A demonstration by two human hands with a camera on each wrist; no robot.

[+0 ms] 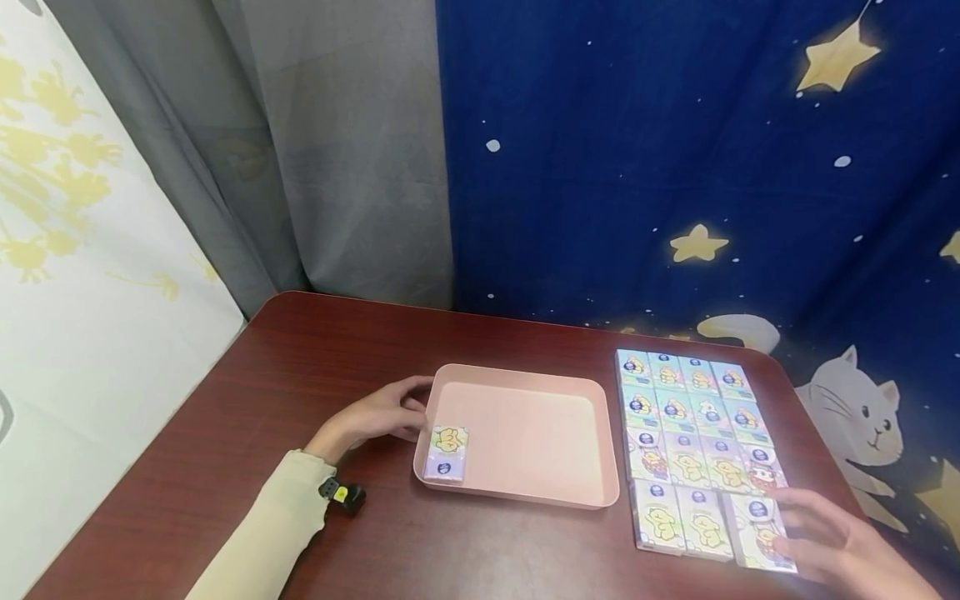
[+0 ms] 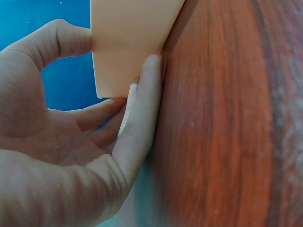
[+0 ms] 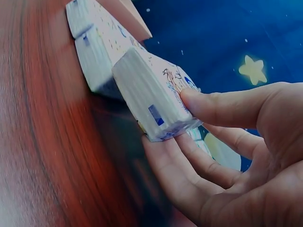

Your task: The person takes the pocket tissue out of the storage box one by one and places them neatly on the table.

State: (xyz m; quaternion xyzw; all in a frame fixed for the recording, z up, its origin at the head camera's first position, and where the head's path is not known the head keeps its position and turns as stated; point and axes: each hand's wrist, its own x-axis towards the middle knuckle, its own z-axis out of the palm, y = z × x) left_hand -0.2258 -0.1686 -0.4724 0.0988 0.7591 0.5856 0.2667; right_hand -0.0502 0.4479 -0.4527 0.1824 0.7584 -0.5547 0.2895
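My right hand [image 1: 825, 537] pinches a small white tissue pack [image 3: 147, 94] with a cartoon print, thumb on its printed face and fingers beneath. The pack is tilted and raised at the near right corner of a block of similar tissue packs [image 1: 686, 458]. At the pink tray [image 1: 532, 442], my left hand [image 1: 386, 412] holds the left end. In the left wrist view, the thumb [image 2: 61, 42] meets the rim and the other fingers lie along the outer wall, low by the table. One tissue pack [image 1: 447, 454] lies in the tray's near left corner.
Both tray and packs are on a dark red wooden table [image 1: 345, 333] with rounded corners. Behind it hang a grey curtain [image 1: 360, 167] and a blue curtain [image 1: 555, 167] with stars and a cat. A white patterned surface [image 1: 97, 333] stands at the left.
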